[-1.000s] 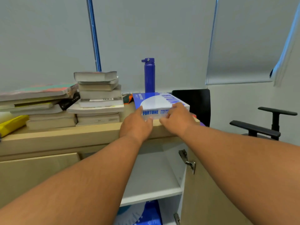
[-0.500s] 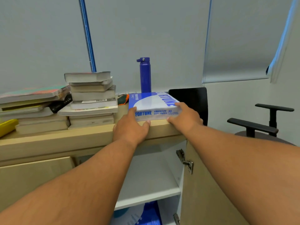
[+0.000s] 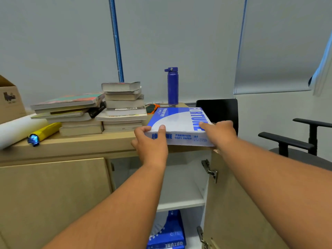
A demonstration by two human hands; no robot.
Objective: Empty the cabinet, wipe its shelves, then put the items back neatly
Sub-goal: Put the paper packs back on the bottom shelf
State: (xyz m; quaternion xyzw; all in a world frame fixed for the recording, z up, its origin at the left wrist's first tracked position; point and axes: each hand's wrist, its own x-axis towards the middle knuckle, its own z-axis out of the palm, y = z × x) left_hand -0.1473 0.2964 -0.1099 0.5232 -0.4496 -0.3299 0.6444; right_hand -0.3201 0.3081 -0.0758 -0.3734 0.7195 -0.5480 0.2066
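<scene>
Since its weight prob. calls for two-point support, L hand (image 3: 152, 143) & R hand (image 3: 219, 133) grip near corners of the blue-and-white wrapped ream of copy paper (image 3: 179, 119), fingers curled over its top; ream sits at front edge of beige wooden cabinet top (image 3: 80, 145), white shelf (image 3: 179, 196) below fingers.

a black office chair (image 3: 287, 143) sits at right below a lowered grey blind (image 3: 278, 42).

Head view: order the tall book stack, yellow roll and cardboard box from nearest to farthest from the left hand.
From the left hand, gripping the paper ream:
1. tall book stack, just to its left.
2. yellow roll, farther left by the front edge.
3. cardboard box, at the far left.
</scene>
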